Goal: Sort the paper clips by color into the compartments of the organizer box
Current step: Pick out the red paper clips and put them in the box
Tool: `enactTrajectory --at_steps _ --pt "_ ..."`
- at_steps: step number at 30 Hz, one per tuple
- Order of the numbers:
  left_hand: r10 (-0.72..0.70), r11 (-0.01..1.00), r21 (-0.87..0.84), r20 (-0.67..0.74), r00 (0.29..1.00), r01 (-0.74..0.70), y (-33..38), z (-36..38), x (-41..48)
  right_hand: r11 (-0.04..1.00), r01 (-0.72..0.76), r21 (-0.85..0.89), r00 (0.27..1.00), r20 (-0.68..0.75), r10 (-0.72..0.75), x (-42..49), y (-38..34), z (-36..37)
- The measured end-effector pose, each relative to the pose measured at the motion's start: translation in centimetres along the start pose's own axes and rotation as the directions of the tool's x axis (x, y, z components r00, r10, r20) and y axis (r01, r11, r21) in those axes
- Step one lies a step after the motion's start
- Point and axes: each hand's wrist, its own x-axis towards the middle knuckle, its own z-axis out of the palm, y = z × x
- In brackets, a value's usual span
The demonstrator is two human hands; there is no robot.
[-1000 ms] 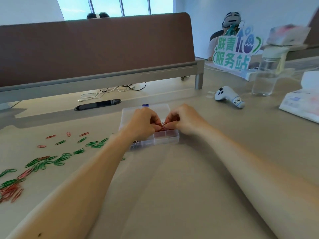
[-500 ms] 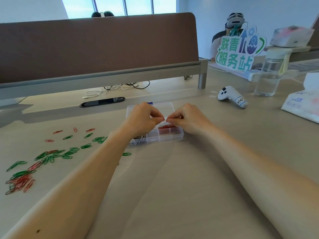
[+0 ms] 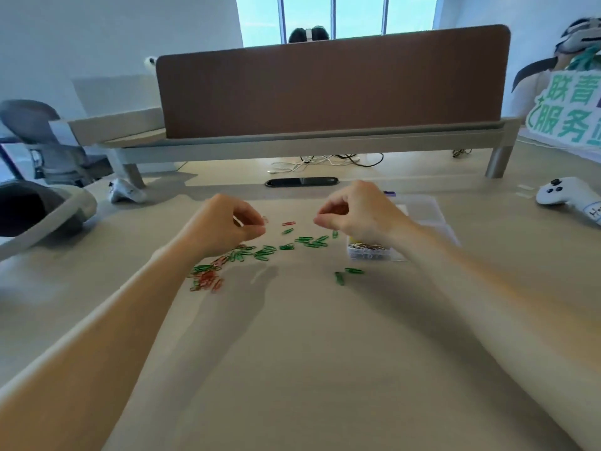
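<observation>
Green paper clips (image 3: 305, 240) lie scattered across the desk between my hands, and two more green ones (image 3: 344, 275) sit nearer to me. A red clip (image 3: 288, 223) lies apart, and a mixed red and green pile (image 3: 208, 276) is under my left wrist. My left hand (image 3: 227, 226) hovers with curled fingers slightly apart, its tips beside a small red clip (image 3: 265, 219). My right hand (image 3: 361, 213) is pinched shut, nothing visible in it. The clear organizer box (image 3: 426, 216) lies behind my right hand, with silver clips (image 3: 367, 249) in its near compartment.
A white controller (image 3: 566, 196) lies at the far right and another (image 3: 125, 192) at the far left. A brown divider panel (image 3: 325, 79) closes the back of the desk, with a black cable slot (image 3: 300, 182) and cables before it. A grey chair (image 3: 42, 141) stands left.
Both hands have left the organizer box and moved left over the scattered clips. My view has swung left, so the box now sits to the right.
</observation>
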Motion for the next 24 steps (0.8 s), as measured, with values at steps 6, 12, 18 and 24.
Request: enactTrajectory --at_steps 6,12,18,24 --pt "-0.174 0.983 0.073 0.035 0.984 0.171 -6.4 -3.1 -3.9 0.997 0.081 0.001 0.972 0.22 -0.079 4.0 -4.0 5.7" --pt "-0.214 0.974 0.096 0.097 0.972 0.205 -8.7 -2.7 -4.5 0.987 0.145 -0.062 0.942 0.313 -0.119 6.8 -6.0 9.9" --pt "-0.191 0.98 0.083 0.1 0.977 0.183 -9.1 -2.3 -3.0 0.967 0.222 -0.124 0.914 0.373 -0.162 8.3 -6.7 13.2" --pt "-0.202 0.979 0.047 0.136 0.97 0.197 -9.5 -2.1 -2.5 0.962 0.241 -0.127 0.916 0.356 -0.183 8.5 -6.2 13.7"
